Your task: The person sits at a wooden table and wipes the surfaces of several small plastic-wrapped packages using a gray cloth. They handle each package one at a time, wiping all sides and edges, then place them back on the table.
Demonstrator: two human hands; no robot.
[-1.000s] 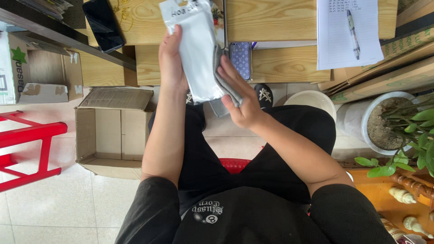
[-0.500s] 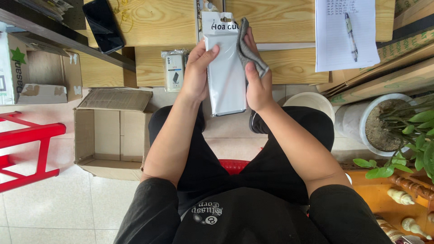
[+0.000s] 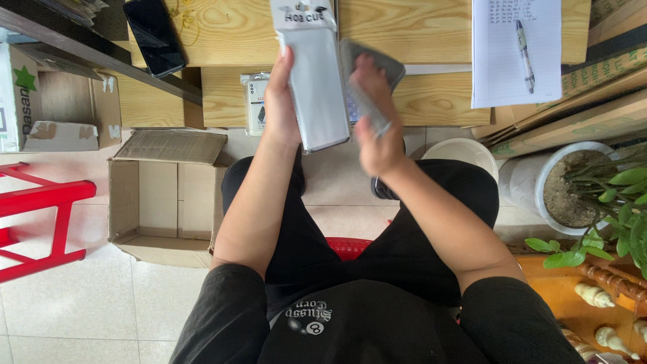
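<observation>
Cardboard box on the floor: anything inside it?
The open cardboard box shows only bare inner walls and bottom; nothing visible inside. The left forearm covers its right edge, so that corner cannot be checked.

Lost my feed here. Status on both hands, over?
Left hand holds white packet upright. Right hand grips grey case beside it, blurred. Nothing between them.

bright even daylight | soft shadows | right hand [image 3: 377,145] motion-blurred | rest sharp
</observation>
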